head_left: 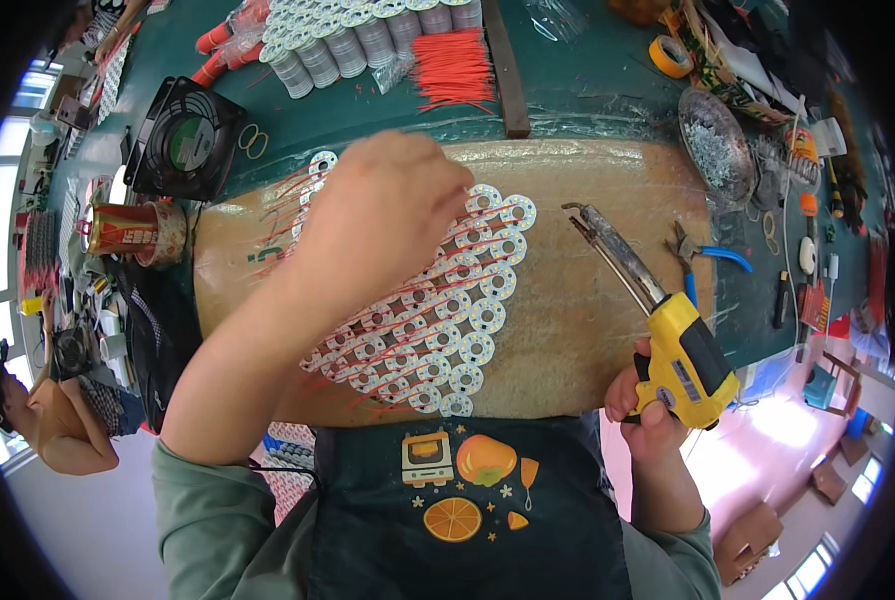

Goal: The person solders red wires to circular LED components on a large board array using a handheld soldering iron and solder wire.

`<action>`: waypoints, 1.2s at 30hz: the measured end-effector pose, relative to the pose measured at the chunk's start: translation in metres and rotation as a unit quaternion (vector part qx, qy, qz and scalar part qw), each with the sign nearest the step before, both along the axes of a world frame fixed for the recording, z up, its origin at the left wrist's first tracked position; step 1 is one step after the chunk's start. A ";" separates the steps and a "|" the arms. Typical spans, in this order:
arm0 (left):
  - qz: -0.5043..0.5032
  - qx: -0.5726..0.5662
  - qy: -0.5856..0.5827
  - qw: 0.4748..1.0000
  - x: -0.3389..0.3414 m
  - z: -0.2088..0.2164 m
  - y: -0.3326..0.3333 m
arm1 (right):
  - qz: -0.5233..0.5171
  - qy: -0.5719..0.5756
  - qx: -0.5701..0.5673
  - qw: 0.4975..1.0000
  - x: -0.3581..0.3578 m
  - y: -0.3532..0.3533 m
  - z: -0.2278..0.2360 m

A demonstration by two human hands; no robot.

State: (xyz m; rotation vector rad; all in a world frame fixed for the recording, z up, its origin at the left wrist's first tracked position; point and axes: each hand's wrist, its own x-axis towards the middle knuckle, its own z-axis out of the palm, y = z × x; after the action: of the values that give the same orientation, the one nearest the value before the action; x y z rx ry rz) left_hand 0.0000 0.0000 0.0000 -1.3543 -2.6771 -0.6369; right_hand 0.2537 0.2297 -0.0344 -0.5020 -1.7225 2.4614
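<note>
My right hand grips the handle of a yellow and black soldering gun. Its long metal tip points up and to the left, apart from the boards. Above the brown work board, my left hand is closed, its fingers curled down and hidden behind the back of the hand. Whatever they pinch, if anything, does not show. Beneath it lie rows of small white ring-shaped LED boards, set side by side with thin red wires running across them. My left hand and forearm cover part of these rows.
Stacked round boards and a bundle of red wires lie at the back beside a dark bar. A black fan and a can stand left. Blue-handled pliers and a metal bowl are right. Another person sits far left.
</note>
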 end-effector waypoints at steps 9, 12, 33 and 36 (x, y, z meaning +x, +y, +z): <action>0.062 -0.051 0.162 0.983 -0.084 -0.025 0.028 | -0.014 0.005 -0.033 0.999 -0.002 0.001 -0.001; 0.057 -0.095 0.226 0.968 -0.094 -0.030 0.033 | -0.029 0.007 -0.031 0.999 -0.002 0.001 -0.003; 0.033 -0.099 0.112 0.988 -0.084 -0.003 0.023 | 0.003 0.001 -0.029 1.000 -0.004 0.000 0.001; 0.032 -0.053 0.051 0.997 -0.086 0.006 0.014 | -0.015 0.005 -0.013 1.000 -0.004 0.001 0.000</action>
State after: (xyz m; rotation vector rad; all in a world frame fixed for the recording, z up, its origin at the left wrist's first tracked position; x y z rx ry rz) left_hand -0.0856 0.0138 0.0062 -1.2817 -2.6946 -0.4139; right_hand 0.2501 0.2304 -0.0342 -0.5121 -1.6697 2.4637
